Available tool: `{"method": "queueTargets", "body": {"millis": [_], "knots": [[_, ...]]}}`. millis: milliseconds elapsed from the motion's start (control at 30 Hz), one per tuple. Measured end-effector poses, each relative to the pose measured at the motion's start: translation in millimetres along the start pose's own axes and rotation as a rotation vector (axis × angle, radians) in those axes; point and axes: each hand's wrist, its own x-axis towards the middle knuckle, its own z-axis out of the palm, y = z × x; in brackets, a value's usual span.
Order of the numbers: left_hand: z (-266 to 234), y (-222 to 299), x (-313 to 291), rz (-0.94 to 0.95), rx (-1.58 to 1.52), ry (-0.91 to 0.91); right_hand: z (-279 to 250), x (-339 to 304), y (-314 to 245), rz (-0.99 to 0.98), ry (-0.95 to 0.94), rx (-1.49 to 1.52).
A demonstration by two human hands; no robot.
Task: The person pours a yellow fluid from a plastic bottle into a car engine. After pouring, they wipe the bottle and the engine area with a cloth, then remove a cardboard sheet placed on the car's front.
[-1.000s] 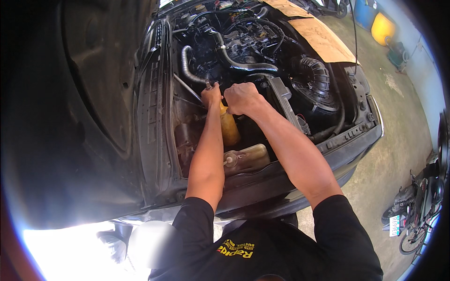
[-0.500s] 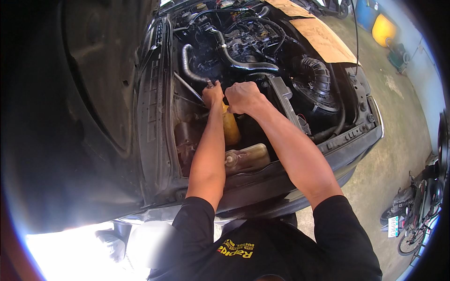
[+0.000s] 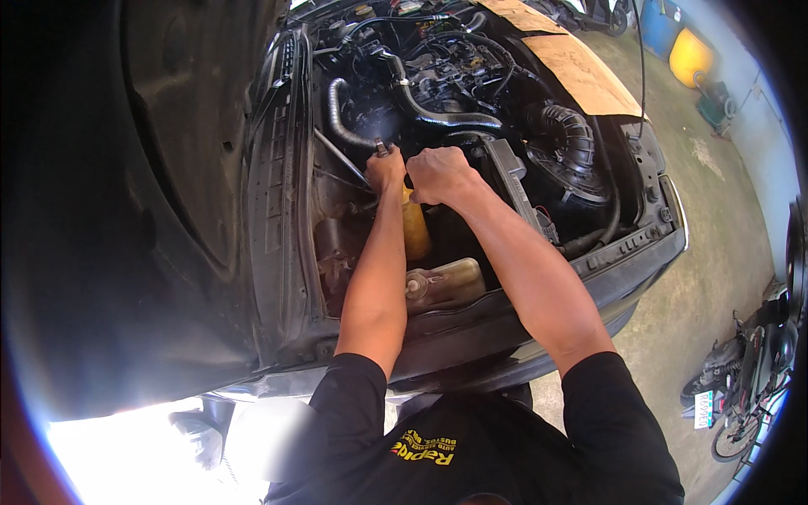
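Left hand (image 3: 385, 171): one, bare, fingers curled round a dark nozzle (image 3: 381, 146), whose tip projects past the knuckles toward the engine (image 3: 454, 76).

Right hand (image 3: 439, 175): one, bare, balled into a fist just beside the left, knuckles up; what it encloses, if anything, cannot be told.

Bottle (image 3: 415, 229): one, yellow, in the engine bay, between the forearms; upper end partly hidden by the hands, lower end toward the wearer. Its join with the nozzle is hidden.

Haze (image 3: 385, 118): faint, pale, beyond the nozzle.

Reservoir (image 3: 446, 284): one, translucent, yellowed, capped, near the bottle on the wearer's side.

Silver hose (image 3: 336, 109): one, curved, its lower end near the nozzle.

Ribbed duct (image 3: 572, 135): one, black, well to the right of the hands.

Brown sheets (image 3: 581, 71): two, flat, along the far right edge of the bay.

Hood (image 3: 177, 168): one, dark, raised, at left.

Drums: one blue (image 3: 656, 29), one yellow (image 3: 690, 57), by the wall.

Motorcycle (image 3: 730, 366): one, dark, lower right.
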Motion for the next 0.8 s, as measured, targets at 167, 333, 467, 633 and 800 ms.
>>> {"method": "queueTargets", "body": {"millis": [167,333,467,633,800], "knots": [[-0.8,-6.6,4.8,0.071,-0.015,0.009,2.3,2.6,0.6,-0.004,0.009,-0.006],[16.3,-1.2,6.0,0.072,0.026,-0.059,3.5,-0.6,9.9,0.01,0.023,-0.007],[25.7,-52.8,63.5,0.126,-0.04,-0.004,2.9,3.8,-12.8,-0.044,0.039,0.009],[53.9,-28.5,39.0,0.127,-0.073,-0.153,5.2,-2.1,11.8,0.029,0.046,-0.037],[23.0,-75.7,88.1,0.169,-0.155,-0.065,0.5,1.5,-23.7,-0.075,0.073,-0.002]]}}
